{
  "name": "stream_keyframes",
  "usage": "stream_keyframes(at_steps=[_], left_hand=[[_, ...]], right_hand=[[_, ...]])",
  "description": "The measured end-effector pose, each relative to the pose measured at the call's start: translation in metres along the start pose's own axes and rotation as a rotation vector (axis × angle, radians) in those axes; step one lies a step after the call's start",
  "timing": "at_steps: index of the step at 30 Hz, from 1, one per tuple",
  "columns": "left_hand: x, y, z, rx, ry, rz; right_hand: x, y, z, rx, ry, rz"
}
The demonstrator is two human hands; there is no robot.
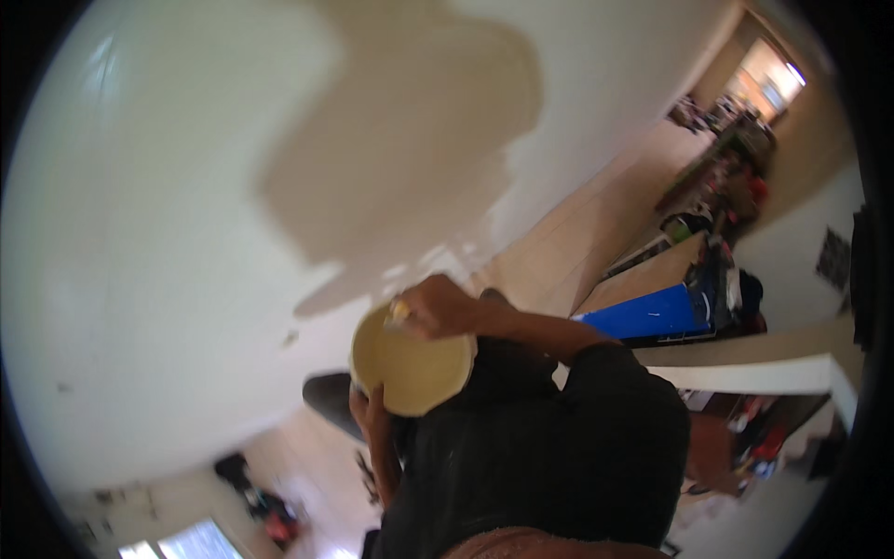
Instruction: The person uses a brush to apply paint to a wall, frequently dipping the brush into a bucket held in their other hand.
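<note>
A round, cream-coloured bowl [419, 370] is held at the front of my body, its open side facing up. My left hand [371, 412] grips its near left rim, the thumb over the edge. At the bowl's far rim, my right hand [433, 307] is closed around a small tool with a yellowish handle [399, 309]; its lower end is blurred, so its kind cannot be told. The bowl's inside is a pale yellow, and whether it holds a coating cannot be told. A white wall [174, 209] rises just beyond the bowl.
Along the right side stand a blue-sided box [642, 312] and a heap of mixed household things [733, 189]. A white ledge [754, 375] is beside my right arm. Dark and red items [279, 524] lie on the tiled floor [328, 482] at lower left.
</note>
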State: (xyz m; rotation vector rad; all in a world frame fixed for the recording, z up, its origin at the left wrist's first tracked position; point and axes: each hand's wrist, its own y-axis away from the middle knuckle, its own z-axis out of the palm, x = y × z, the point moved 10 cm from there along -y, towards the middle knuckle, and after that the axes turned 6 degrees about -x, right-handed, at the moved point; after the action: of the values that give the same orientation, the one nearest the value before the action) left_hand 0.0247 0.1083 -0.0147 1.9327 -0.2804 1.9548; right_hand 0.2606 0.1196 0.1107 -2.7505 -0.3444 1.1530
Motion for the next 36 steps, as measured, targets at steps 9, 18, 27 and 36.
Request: stream_keyframes(at_steps=[9,18,27,36], left_hand=[[-0.003,0.007,0.011,0.024,0.221,-0.113],[-0.008,0.007,0.009,0.030,0.254,-0.156],[-0.008,0.008,0.008,0.040,0.245,-0.152],[-0.006,0.005,0.008,-0.011,0.261,-0.154]], right_hand=[[-0.012,0.010,-0.014,-0.032,0.107,0.089],[0.005,0.004,0.031,-0.203,0.143,0.153],[0.004,0.012,0.026,-0.221,0.135,0.187],[-0.025,0.018,-0.005,-0.018,0.086,-0.093]])
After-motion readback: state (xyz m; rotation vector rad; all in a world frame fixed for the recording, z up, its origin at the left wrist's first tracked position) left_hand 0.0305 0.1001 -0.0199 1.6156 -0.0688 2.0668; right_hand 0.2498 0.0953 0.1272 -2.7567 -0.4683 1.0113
